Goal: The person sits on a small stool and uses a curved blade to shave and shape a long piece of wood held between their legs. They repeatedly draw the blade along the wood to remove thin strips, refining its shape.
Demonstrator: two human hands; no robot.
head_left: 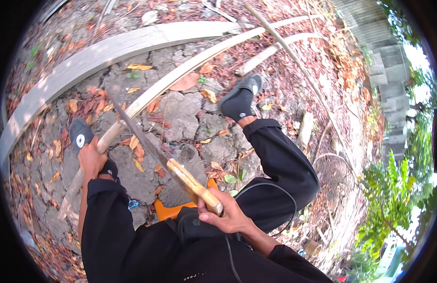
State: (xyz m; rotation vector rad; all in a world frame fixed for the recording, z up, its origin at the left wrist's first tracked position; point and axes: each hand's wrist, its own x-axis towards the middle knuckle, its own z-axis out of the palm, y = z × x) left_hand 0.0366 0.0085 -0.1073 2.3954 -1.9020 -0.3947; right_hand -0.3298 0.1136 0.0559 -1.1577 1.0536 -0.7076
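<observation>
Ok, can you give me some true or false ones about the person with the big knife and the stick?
1. The right hand grips the wooden handle of a long knife. True.
2. The left hand is empty. False: it holds a long pale bamboo strip.
3. The person sits on a blue stool. False: the stool showing between the legs is orange.
4. Dry leaves lie on cracked, dried ground. True.
5. The person is barefoot. False: the outstretched foot wears a black shoe.
</observation>
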